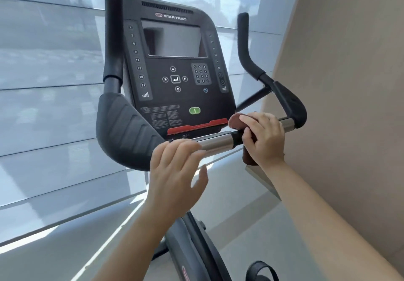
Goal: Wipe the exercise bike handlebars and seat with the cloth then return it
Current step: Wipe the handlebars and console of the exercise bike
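Our right forearm [317, 210] reaches up toward the console [175, 61], and its right hand [265, 137] is curled round the reddish-brown cloth [235, 120]. The cloth is wrapped over the chrome handlebar [216, 143] just below the console's right corner, with a tail hanging beneath the bar. We judge the wrap is there so that one slide cleans the bar all the way round.

Our left hand [177, 167] lies below the console's lower edge. Its fingers [185, 147] are loosely draped on top of the same bar and the thumb is spread clear beneath. It grips nothing and seems only to steady us and the bike.

Out from there, the ribbed left elbow pad [124, 127] sits to the lower left of the console and the right elbow pad [293, 103] to its lower right. Two upright foam grips [113, 33] flank it. The frame [192, 248] and a pedal strap [262, 269] lie far below the console. The seat is out of view, so we take the handlebar wiping to be under way, with the seat and the cloth's return yet to come.
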A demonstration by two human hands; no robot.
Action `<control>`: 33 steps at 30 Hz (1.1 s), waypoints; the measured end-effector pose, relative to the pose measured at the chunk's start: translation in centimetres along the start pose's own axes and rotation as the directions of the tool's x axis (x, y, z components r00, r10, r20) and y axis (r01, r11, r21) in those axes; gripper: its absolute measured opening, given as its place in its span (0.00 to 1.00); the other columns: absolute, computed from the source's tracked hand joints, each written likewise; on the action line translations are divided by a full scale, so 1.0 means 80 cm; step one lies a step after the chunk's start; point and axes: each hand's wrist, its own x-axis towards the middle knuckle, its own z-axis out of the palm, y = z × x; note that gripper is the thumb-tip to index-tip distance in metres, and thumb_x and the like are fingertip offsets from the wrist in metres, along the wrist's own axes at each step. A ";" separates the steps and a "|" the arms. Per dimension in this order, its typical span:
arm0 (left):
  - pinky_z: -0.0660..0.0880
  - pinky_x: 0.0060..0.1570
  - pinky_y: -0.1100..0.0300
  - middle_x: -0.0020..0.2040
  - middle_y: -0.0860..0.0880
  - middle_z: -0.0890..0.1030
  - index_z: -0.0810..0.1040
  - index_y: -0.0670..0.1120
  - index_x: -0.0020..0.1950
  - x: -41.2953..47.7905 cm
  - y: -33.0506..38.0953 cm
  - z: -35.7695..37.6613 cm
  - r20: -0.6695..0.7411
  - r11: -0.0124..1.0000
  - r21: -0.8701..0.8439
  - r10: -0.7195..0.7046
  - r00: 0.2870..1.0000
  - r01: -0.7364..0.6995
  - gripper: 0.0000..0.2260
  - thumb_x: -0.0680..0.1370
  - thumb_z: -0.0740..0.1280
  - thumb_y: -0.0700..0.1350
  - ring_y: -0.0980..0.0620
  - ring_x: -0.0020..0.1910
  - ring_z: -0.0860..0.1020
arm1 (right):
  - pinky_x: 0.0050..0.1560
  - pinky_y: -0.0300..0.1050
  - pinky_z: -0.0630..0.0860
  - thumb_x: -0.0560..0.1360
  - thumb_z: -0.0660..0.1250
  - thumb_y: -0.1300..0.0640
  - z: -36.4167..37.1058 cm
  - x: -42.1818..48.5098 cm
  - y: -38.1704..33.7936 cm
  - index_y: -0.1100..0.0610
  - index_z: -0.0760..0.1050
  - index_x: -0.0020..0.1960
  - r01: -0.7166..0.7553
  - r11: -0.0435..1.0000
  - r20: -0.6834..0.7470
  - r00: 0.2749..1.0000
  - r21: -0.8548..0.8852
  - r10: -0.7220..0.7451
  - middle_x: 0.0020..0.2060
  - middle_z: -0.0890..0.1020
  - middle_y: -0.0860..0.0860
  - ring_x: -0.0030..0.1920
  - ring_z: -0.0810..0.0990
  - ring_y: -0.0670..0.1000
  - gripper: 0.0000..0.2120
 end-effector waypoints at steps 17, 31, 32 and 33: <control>0.71 0.43 0.51 0.47 0.48 0.81 0.80 0.45 0.49 0.053 0.056 0.090 0.224 0.989 0.076 -0.144 0.964 0.130 0.09 0.70 0.67 0.44 0.45 0.45 0.77 | 0.46 0.58 0.75 0.71 0.64 0.63 -0.006 0.012 0.117 0.58 0.80 0.53 -0.167 0.985 0.076 0.984 0.052 0.162 0.50 0.82 0.55 0.49 0.76 0.61 0.12; 0.68 0.37 0.55 0.40 0.50 0.81 0.80 0.45 0.42 0.066 0.075 0.134 0.110 0.974 0.122 -0.205 0.973 0.192 0.03 0.71 0.67 0.42 0.47 0.35 0.75 | 0.45 0.52 0.74 0.70 0.61 0.57 -0.011 0.031 0.131 0.55 0.80 0.51 -0.142 0.982 0.216 0.970 0.121 0.114 0.47 0.83 0.52 0.45 0.77 0.57 0.13; 0.68 0.37 0.55 0.40 0.50 0.80 0.80 0.45 0.41 0.067 0.075 0.135 0.098 0.972 0.133 -0.208 0.973 0.194 0.03 0.70 0.67 0.42 0.47 0.35 0.74 | 0.46 0.53 0.74 0.70 0.61 0.58 -0.010 0.032 0.132 0.56 0.80 0.51 -0.179 0.977 0.225 0.963 0.113 0.150 0.46 0.83 0.52 0.46 0.76 0.57 0.13; 0.68 0.37 0.55 0.39 0.50 0.80 0.80 0.45 0.41 0.067 0.077 0.136 0.082 0.970 0.146 -0.208 0.975 0.195 0.03 0.70 0.67 0.41 0.47 0.35 0.74 | 0.46 0.52 0.73 0.70 0.61 0.57 -0.009 0.034 0.127 0.56 0.80 0.50 -0.197 0.975 0.232 0.958 0.105 0.169 0.46 0.83 0.53 0.45 0.75 0.57 0.13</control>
